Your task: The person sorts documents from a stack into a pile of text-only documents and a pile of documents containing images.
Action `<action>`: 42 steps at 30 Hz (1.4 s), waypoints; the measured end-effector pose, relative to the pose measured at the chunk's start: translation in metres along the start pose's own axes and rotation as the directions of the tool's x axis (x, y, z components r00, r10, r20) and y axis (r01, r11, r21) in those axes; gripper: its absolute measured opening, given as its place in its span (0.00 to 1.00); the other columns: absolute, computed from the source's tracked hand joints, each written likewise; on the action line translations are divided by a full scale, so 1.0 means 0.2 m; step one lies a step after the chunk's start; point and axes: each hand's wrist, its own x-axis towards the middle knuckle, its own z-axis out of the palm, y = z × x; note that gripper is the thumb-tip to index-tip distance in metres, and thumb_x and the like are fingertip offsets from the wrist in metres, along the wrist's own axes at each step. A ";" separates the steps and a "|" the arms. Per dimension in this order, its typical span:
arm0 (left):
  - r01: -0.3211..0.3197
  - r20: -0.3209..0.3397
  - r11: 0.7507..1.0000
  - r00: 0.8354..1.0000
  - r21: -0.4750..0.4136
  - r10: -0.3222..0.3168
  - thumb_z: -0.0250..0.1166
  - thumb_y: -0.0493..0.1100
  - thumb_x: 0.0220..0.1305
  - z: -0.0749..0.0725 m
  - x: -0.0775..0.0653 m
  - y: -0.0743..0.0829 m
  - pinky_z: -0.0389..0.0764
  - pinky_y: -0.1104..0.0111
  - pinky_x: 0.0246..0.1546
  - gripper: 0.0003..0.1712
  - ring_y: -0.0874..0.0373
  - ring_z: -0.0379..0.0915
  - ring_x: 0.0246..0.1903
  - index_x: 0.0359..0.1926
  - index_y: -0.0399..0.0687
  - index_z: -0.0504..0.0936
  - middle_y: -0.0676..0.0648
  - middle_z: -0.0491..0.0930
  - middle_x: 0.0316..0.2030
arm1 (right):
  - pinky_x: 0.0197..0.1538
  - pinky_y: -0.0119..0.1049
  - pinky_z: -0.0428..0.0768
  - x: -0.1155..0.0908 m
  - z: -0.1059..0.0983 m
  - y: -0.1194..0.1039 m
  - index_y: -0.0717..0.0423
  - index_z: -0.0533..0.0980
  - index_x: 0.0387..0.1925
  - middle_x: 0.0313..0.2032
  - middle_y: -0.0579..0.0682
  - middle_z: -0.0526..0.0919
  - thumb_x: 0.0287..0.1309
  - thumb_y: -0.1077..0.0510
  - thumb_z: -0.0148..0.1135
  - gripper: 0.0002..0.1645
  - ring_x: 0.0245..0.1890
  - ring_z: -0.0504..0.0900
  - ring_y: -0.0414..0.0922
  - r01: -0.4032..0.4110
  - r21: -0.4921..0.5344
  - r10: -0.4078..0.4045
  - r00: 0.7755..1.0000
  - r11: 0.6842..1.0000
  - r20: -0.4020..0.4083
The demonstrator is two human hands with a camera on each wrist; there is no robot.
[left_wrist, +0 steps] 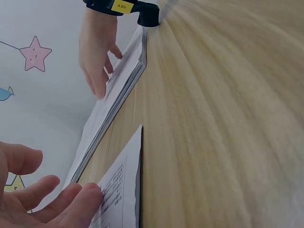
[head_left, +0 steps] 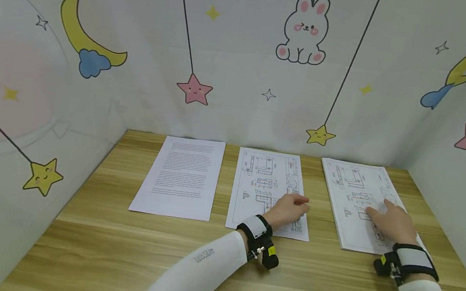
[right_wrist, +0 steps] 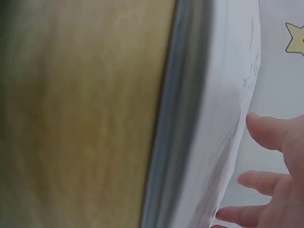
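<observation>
So your left hand (head_left: 287, 210) is over the near right part of the middle drawing (head_left: 247, 215), fingers loosely apart, holding nothing. Your right hand (head_left: 395, 223) has its fingers spread over the right paper stack (head_left: 348, 229), can't tell if they're touching. Text page (head_left: 181, 175) lies left on the wood table (head_left: 121, 256).

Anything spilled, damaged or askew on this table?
Nothing stands out: the text page, the middle drawing and the thicker paper stack on the right lie apart in a row on the table, with no spill or tear visible.
</observation>
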 end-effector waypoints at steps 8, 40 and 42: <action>0.071 0.071 0.977 0.996 -0.203 -0.058 0.59 0.42 0.68 0.14 0.02 0.00 0.83 0.64 0.48 0.22 0.57 0.80 0.42 0.61 0.41 0.78 0.45 0.84 0.44 | 0.63 0.72 0.64 0.00 -0.01 0.04 0.81 0.47 0.70 0.65 0.86 0.51 0.68 0.38 0.49 0.53 0.64 0.53 0.81 -0.100 -0.030 0.102 0.992 0.995 0.077; 0.142 0.100 0.864 0.989 -0.482 -0.107 0.59 0.37 0.68 0.35 0.11 -0.01 0.84 0.58 0.50 0.23 0.51 0.83 0.45 0.62 0.34 0.75 0.41 0.84 0.45 | 0.60 0.68 0.69 -0.07 -0.02 -0.03 0.81 0.53 0.68 0.64 0.83 0.58 0.68 0.44 0.50 0.47 0.61 0.62 0.78 -0.010 -0.054 0.013 0.998 0.998 0.057; 0.125 0.084 0.864 0.992 -0.488 -0.096 0.59 0.37 0.68 0.36 0.11 -0.02 0.85 0.58 0.48 0.23 0.50 0.84 0.45 0.62 0.36 0.75 0.40 0.85 0.44 | 0.60 0.69 0.69 -0.07 -0.02 -0.03 0.80 0.54 0.68 0.64 0.83 0.59 0.68 0.44 0.50 0.46 0.61 0.62 0.79 0.013 -0.060 -0.009 0.998 0.998 0.065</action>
